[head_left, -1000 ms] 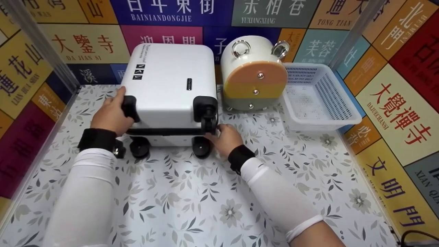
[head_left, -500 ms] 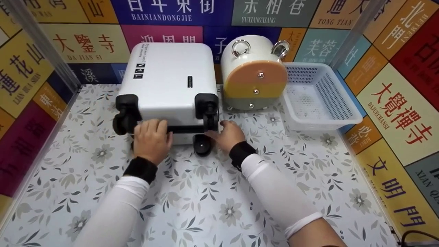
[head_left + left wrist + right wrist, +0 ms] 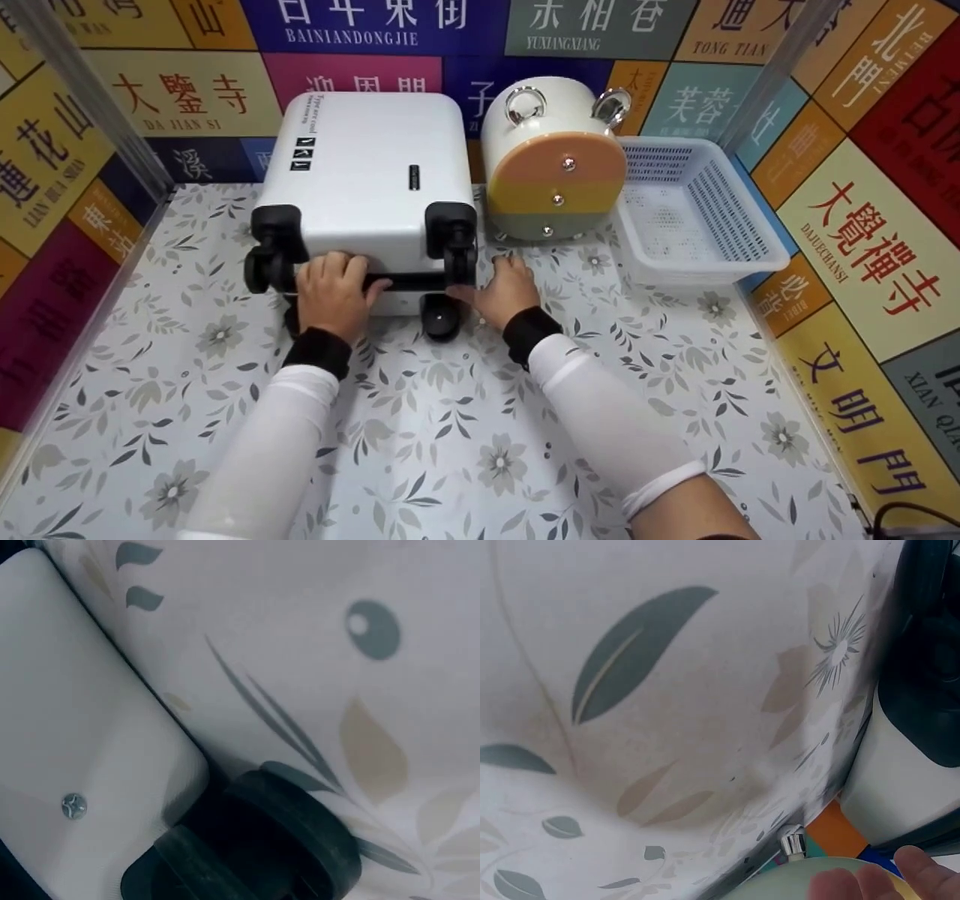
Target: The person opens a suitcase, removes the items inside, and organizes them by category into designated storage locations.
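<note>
A white hard-shell suitcase (image 3: 367, 176) lies flat, its black wheels facing the person. My left hand (image 3: 332, 300) rests against its wheel end beside the left wheels (image 3: 271, 251), fingers on the dark seam and thumb spread to the right. With fingers extended, my right hand (image 3: 507, 294) is at the right wheels (image 3: 459, 262), its thumb near or against them; contact is unclear. The left wrist view shows the suitcase's pale shell (image 3: 82, 712) and a wheel (image 3: 292, 829). Right-hand fingers (image 3: 926, 874) enter the right wrist view below the suitcase (image 3: 900, 772).
Right of the suitcase stands a rounded white case (image 3: 555, 180) with an orange, yellow and green front and metallic ears. A white perforated basket (image 3: 705, 274) is beside it. Colourful printed walls (image 3: 187, 94) surround the floral surface (image 3: 420, 450).
My left hand has moved from the suitcase's left side to the seam between its wheels, and its thumb has since spread. The right hand's fingers have lifted away from the wheels. The suitcase has barely shifted.
</note>
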